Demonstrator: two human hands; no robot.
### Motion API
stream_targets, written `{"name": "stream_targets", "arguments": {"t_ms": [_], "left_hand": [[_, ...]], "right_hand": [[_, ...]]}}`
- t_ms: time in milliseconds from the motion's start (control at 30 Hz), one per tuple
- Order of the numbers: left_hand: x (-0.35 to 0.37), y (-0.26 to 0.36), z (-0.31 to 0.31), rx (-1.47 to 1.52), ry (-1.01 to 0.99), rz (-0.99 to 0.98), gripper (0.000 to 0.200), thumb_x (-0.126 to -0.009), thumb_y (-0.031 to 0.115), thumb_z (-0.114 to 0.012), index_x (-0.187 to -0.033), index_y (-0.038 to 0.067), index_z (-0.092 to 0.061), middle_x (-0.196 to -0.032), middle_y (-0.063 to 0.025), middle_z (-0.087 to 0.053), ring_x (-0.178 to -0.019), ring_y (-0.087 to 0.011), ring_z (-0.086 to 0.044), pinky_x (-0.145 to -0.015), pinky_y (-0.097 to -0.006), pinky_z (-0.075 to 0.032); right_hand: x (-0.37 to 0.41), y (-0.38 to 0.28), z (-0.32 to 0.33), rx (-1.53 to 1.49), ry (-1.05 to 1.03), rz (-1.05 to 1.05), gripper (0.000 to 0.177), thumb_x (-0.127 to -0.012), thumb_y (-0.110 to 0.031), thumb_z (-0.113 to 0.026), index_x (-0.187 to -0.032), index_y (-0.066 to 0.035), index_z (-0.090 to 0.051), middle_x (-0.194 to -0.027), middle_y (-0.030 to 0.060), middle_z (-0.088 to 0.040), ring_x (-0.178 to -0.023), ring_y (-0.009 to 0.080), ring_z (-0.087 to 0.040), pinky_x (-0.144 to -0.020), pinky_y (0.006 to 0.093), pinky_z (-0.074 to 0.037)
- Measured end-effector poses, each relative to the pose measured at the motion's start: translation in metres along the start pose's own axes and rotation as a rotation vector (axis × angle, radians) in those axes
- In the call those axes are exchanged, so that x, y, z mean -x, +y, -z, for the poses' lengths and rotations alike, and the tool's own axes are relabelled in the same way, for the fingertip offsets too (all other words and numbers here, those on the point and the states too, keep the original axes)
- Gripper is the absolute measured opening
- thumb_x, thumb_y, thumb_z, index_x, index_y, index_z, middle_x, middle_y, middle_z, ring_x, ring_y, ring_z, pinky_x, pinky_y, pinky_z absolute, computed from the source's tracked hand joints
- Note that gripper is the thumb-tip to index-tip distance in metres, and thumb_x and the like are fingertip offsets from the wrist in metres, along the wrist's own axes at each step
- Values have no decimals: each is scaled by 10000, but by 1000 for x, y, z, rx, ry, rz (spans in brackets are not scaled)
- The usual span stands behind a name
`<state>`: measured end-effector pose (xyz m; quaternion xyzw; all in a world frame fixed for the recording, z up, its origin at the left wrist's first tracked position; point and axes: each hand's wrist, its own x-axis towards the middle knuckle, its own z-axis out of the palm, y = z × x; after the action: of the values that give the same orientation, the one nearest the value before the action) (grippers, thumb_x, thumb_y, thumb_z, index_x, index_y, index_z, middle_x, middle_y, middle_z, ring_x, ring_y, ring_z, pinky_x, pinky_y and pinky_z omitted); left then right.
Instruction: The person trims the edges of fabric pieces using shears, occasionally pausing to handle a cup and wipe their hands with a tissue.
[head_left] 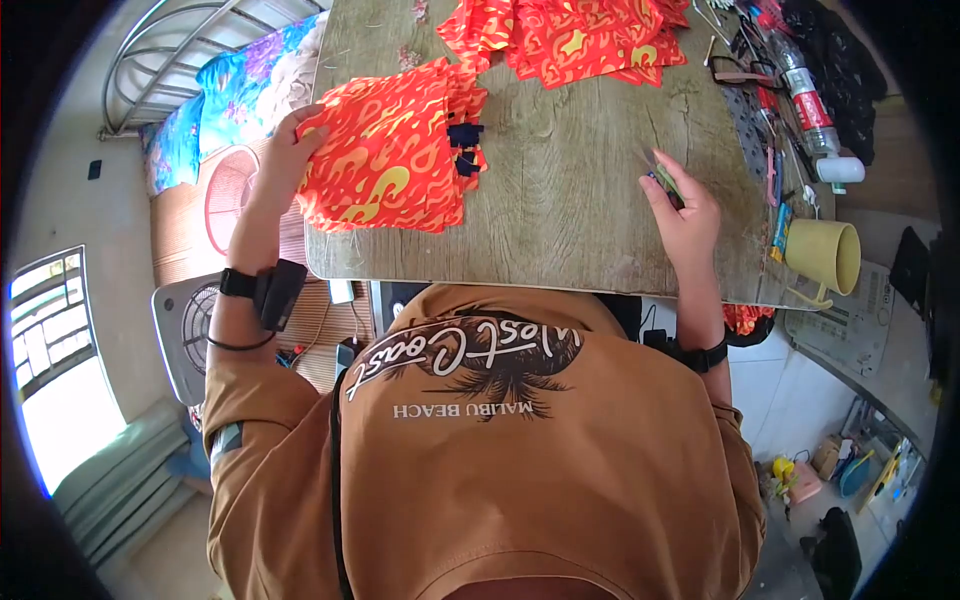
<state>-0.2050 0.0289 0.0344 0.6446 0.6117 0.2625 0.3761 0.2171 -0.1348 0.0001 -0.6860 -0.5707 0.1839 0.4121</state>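
A stack of red fabric pieces (pixel 385 150) with a yellow and orange flame-like print lies at the table's left front. My left hand (pixel 292 150) grips the stack's left edge, the thumb over the cloth and the other fingers partly hidden. Small dark navy patches (pixel 466 150) show along the right side of the pieces. Over the right part of the table, my right hand (pixel 688 215) is closed around small thread snips (pixel 664 174), their pointed metal tips facing up and left. The snips are apart from the fabric.
More red printed pieces (pixel 580 40) lie at the table's (pixel 560 200) far side. Along the right edge are glasses (pixel 745 72), a plastic bottle (pixel 808 100), assorted tools and a yellow mug (pixel 825 255). A fan (pixel 198 325) stands below left.
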Motion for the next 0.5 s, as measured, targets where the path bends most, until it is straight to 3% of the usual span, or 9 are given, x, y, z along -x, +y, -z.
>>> {"name": "stream_targets", "arguments": {"t_ms": [100,267,367,400,500], "left_hand": [[2,-5,-1,301,15,4,306,-868,132,-587,-1152,32,-532,-975,-46,-603,-846,-71,-557,-746,-231,-476],[-3,-10,5,223,31,-69,312,-839,109,-600,-1142,53,-548,-991,-55,-615,-836,-91,-568,-745,-254,-476],[-9,-8,9,-415,87,-83,342,-806,99,-612,-1142,76,-552,-1012,-70,-626,-839,-143,-591,-761,-286,-478],[-16,-6,7,-409,88,-97,342,-806,99,-612,-1142,76,-552,-1012,-70,-626,-839,-143,-591,-761,-286,-478],[-37,11,-3,-484,196,-475,382,-775,96,-628,-1149,89,-549,-1049,-89,-627,-867,-210,-603,-788,-308,-477]], "right_hand": [[1,1,0,22,-4,-6,352,-776,-182,-704,-1113,-117,-630,-885,73,-662,-758,103,-593,-657,233,-450],[1,-3,2,79,-28,-75,360,-764,-192,-715,-1108,-126,-634,-885,77,-660,-761,117,-600,-651,238,-452],[2,-5,2,65,-17,-75,362,-763,-196,-715,-1108,-124,-634,-892,83,-659,-775,128,-606,-657,241,-454],[2,-4,2,54,-19,-77,363,-763,-199,-716,-1109,-123,-634,-896,86,-659,-782,133,-610,-660,242,-456],[2,2,1,49,-10,-12,354,-776,-199,-701,-1108,-97,-630,-917,100,-657,-800,149,-616,-679,245,-462]]}}
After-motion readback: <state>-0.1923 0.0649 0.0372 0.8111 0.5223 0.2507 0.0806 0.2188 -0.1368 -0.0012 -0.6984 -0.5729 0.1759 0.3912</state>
